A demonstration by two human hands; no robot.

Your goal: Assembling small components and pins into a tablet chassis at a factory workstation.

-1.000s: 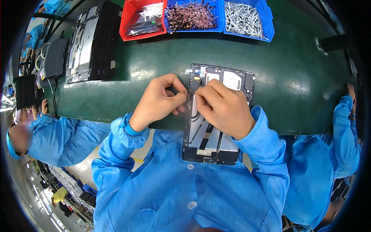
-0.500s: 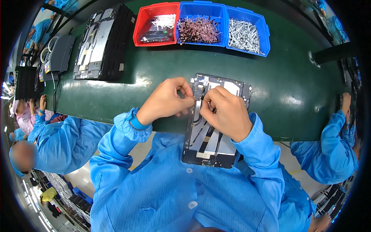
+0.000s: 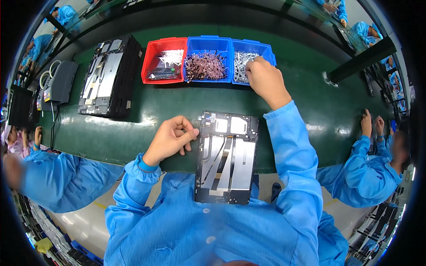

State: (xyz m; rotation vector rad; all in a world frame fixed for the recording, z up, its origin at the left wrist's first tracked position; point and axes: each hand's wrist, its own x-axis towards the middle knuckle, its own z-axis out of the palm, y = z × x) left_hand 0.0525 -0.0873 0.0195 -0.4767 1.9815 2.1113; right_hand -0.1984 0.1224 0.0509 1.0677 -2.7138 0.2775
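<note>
An opened tablet (image 3: 242,162) lies on the near part of the bench, its inner side up, with silver plates and dark flat cables showing. Close beside its upper left edge is my left hand (image 3: 171,139), fingers curled and thumb against the index finger; whatever might be in that pinch is too small to make out. My right hand (image 3: 268,82) reaches to the right-hand blue bin (image 3: 272,62), which holds small silvery-white parts (image 3: 241,64). Its fingers are bent down at the parts, and the fingertips are partly hidden.
Left of that bin stand a blue bin (image 3: 208,43) of thin reddish-brown parts and a red bin (image 3: 148,57) with white pieces and a dark packet. A stack of tablet housings (image 3: 106,80) and a grey device (image 3: 62,82) are at left. Co-workers sit on both sides.
My right hand has left the tablet and moved far and right to the blue bin. My left hand is now just off the tablet's edge. The whole view has shifted.
</note>
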